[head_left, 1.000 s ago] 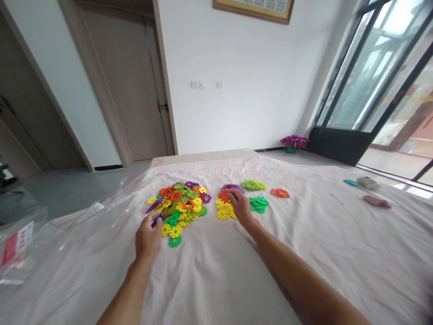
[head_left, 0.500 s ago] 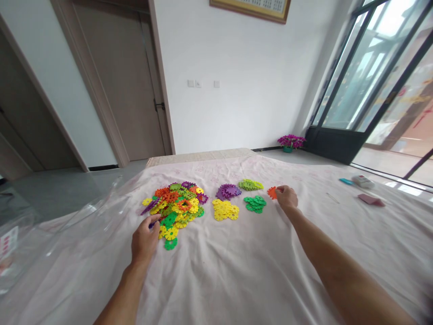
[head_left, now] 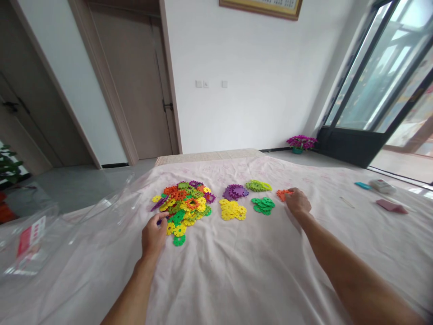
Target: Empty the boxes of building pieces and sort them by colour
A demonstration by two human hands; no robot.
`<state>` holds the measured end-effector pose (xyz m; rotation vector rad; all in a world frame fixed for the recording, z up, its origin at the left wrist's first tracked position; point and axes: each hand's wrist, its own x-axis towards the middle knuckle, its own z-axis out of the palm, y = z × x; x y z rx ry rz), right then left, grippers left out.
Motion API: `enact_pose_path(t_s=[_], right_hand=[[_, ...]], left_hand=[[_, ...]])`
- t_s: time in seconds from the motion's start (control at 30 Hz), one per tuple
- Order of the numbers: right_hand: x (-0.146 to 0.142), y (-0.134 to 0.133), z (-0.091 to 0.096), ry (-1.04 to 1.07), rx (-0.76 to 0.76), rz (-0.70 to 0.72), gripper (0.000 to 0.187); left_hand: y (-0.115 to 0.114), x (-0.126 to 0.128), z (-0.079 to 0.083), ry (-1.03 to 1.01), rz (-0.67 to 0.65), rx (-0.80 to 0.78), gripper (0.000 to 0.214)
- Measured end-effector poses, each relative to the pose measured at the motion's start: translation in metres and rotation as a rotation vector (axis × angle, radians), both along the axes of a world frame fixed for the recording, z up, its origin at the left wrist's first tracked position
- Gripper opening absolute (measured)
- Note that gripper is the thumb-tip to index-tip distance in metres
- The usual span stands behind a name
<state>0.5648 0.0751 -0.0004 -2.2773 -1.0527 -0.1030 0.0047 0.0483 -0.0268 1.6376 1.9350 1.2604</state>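
Observation:
A mixed heap of notched plastic building pieces (head_left: 182, 205) in yellow, green, orange and purple lies on the cloth. At its near left edge is my left hand (head_left: 154, 235), fingers pinched on a dark purple building piece (head_left: 160, 221), mostly hidden. Farther right, my right hand (head_left: 299, 203) is closed at the edge of an orange building piece (head_left: 283, 194) low over the cloth; its fingers cover part of it. Between the hands sit single-colour piles: purple pieces (head_left: 236, 192), light green pieces (head_left: 257, 185), yellow pieces (head_left: 232, 210) and green pieces (head_left: 263, 206).
A pale pink cloth (head_left: 219, 275) covers the surface. Clear plastic packaging (head_left: 30, 243) lies at the left. On the right are a pink folded item (head_left: 391, 206), a white object (head_left: 382, 186) and a blue item (head_left: 362, 185). Purple flowers (head_left: 301, 142) stand on the floor by the glass door.
The whole view has shifted, so things appear farther right. My right hand remains at the orange piece, whose cut-out now shows. My left hand stays by the heap with the purple piece.

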Motion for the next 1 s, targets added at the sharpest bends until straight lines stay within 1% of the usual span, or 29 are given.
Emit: enact_pose_path(t_s=[0.1,0.17,0.23,0.33,0.37,0.43,0.47,0.53,0.6,0.7,0.77,0.83,0.9,1.0], right_hand=[[-0.042,0.004,0.012,-0.048,0.125,0.161,0.029],[-0.079,0.009,0.018,-0.075,0.176,0.283,0.028],[-0.122,0.012,0.022,-0.099,0.213,0.441,0.026],[-0.186,0.010,0.022,-0.127,0.207,0.738,0.020],[-0.205,0.008,0.021,-0.135,0.201,0.816,0.018],[-0.240,0.003,0.018,-0.146,0.188,0.929,0.016],[-0.254,0.001,0.017,-0.154,0.182,0.996,0.017],[-0.279,-0.002,0.013,-0.181,0.149,1.080,0.019],[-0.297,0.000,0.011,-0.225,0.110,1.122,0.021],[-0.317,0.006,0.009,-0.303,0.035,1.124,0.025],[-0.325,0.012,0.009,-0.346,-0.015,1.113,0.022],[-0.331,0.015,0.009,-0.370,-0.034,1.112,0.017],[-0.333,0.016,0.009,-0.370,-0.002,1.124,0.015],[-0.326,0.014,0.011,-0.305,0.107,1.150,0.018]], left_hand=[[0.002,-0.002,-0.003,-0.016,0.008,0.005,0.028],[0.003,-0.003,-0.005,-0.014,0.006,0.006,0.027],[0.004,-0.003,-0.006,-0.009,0.006,0.010,0.027],[0.003,-0.003,-0.005,-0.006,0.001,0.010,0.027],[0.003,-0.002,-0.005,-0.008,-0.004,0.007,0.027],[0.002,-0.002,-0.003,-0.010,-0.015,-0.001,0.027],[0.001,-0.002,-0.002,-0.009,-0.019,-0.005,0.027],[0.001,-0.002,-0.001,-0.003,-0.021,-0.008,0.027],[0.001,-0.002,-0.001,0.003,-0.018,-0.004,0.027],[0.002,-0.002,-0.001,0.013,-0.011,0.008,0.025],[0.002,-0.002,-0.002,0.018,-0.012,0.014,0.025],[0.002,-0.003,-0.002,0.018,-0.016,0.014,0.026],[0.001,-0.002,-0.002,0.019,-0.016,0.008,0.026],[0.000,-0.001,0.001,0.026,-0.014,-0.001,0.026]])
